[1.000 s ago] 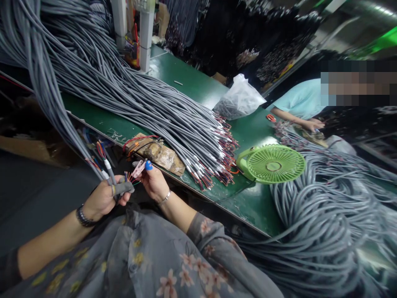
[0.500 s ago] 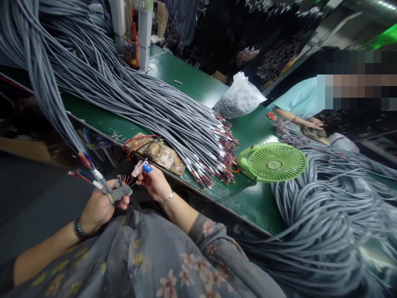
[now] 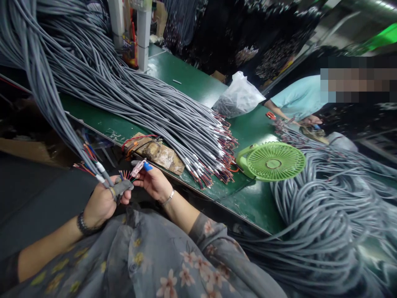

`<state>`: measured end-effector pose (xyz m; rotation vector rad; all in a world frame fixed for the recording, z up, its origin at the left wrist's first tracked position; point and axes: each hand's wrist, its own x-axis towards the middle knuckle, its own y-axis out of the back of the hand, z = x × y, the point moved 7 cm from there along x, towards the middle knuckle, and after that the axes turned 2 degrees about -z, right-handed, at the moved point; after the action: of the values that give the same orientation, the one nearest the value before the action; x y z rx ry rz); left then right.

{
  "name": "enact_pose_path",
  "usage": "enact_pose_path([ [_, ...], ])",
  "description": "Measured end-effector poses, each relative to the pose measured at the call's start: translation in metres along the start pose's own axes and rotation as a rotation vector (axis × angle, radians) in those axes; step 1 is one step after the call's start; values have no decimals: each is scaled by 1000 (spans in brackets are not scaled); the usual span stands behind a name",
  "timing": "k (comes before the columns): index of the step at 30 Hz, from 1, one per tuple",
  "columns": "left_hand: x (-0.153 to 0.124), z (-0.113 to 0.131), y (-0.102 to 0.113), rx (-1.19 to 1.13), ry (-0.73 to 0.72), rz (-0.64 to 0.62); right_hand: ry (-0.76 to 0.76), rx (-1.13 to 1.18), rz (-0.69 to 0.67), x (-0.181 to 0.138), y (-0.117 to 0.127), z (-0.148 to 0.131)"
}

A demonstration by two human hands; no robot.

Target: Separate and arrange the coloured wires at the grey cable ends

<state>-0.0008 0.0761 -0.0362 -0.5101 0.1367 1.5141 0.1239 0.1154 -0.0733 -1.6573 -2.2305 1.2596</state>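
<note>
My left hand [image 3: 104, 203] is closed on a grey cable end [image 3: 123, 186] whose thin coloured wires [image 3: 125, 174] fan out past my thumb. A few more grey cables with stripped tips [image 3: 96, 165] hang over this hand from the bundle at the left. My right hand [image 3: 154, 182] is pinched on a small pink-and-white tool [image 3: 138, 167] held against those coloured wires; one fingertip wears a blue cap [image 3: 147, 167]. Both hands hover in front of the green table's near edge [image 3: 198, 194].
A large fan of grey cables [image 3: 161, 111] with stripped ends lies across the green table. A green fan [image 3: 273, 160] lies flat beside them, coiled grey cables [image 3: 322, 223] at the right. A brown taped block [image 3: 158, 153], a plastic bag [image 3: 238, 97] and a co-worker's hand [image 3: 312, 120] sit beyond.
My left hand dipped left with the cable end, then came back up toward my right hand. The loose cables hanging over it swung. The co-worker's arm shifted slightly.
</note>
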Motion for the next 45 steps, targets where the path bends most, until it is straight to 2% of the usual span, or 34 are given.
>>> enact_pose_path([
  [3,0,2,0,-13,10,13,-26,-8,14,0,-1,1],
  [8,1,2,-1,-14,17,6,13,31,96,2,1,2],
  [23,-4,1,3,-32,27,74,62,111,76,4,0,4],
  [31,-2,-3,2,20,14,23,80,98,73,5,0,6],
  [39,-7,0,2,6,-30,13,-17,80,45,1,-2,7],
  [45,-16,5,4,-14,-41,68,56,19,49,-2,-4,2],
])
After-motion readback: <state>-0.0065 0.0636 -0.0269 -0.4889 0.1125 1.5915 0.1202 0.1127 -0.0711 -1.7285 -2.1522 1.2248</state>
